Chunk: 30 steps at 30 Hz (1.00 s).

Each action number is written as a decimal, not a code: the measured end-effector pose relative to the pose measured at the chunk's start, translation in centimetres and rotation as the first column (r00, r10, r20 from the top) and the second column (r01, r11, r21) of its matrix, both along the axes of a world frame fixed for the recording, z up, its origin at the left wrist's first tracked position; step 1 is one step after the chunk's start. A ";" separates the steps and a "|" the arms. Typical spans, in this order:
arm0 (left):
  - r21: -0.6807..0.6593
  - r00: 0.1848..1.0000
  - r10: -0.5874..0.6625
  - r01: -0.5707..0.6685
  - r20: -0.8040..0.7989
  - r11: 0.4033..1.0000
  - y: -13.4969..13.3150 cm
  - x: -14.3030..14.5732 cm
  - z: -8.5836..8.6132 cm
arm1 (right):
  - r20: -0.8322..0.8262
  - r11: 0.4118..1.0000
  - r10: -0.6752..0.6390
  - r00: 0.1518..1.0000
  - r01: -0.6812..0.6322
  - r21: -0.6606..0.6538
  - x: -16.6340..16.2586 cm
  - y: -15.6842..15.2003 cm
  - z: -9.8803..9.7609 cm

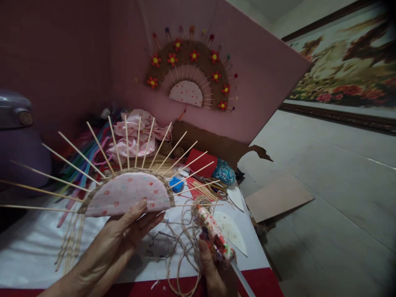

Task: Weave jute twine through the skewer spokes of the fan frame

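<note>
My left hand (130,229) holds up a half-round pink fabric piece (128,198) by its straight lower edge, thumb in front and fingers behind. Several thin wooden skewers (93,165) fan out from its curved rim, which is edged with woven jute twine. My right hand (213,268) is closed around a glue gun wrapped in flowered paper (215,235), its tip pointing up toward the piece's right corner. Loose jute twine (182,243) trails on the white table cover below both hands.
A finished sample with red flowers (188,74) hangs on the pink board behind. On the table lie pink cloth (136,132), coloured pipe cleaners (83,165), a red card (201,163), blue yarn (223,171), scissors (213,187) and white half-round cutouts (230,231). Cardboard (275,196) lies right, on the floor.
</note>
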<state>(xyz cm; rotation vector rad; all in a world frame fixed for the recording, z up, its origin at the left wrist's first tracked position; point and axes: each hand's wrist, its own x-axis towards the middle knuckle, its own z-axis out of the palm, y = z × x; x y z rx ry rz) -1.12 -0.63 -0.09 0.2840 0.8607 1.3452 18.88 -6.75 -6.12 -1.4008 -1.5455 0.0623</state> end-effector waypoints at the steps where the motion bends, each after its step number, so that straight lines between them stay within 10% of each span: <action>1: 0.006 1.000 0.005 -0.005 0.004 1.000 0.0 0.0 0.0 | 0.002 1.000 0.002 1.000 -0.002 -0.002 0.0 0.0 0.1; 30: -0.066 0.996 0.041 -0.036 0.076 0.997 0.0 0.3 0.2 | 0.092 1.000 0.005 0.996 -0.006 0.010 0.1 -0.2 0.2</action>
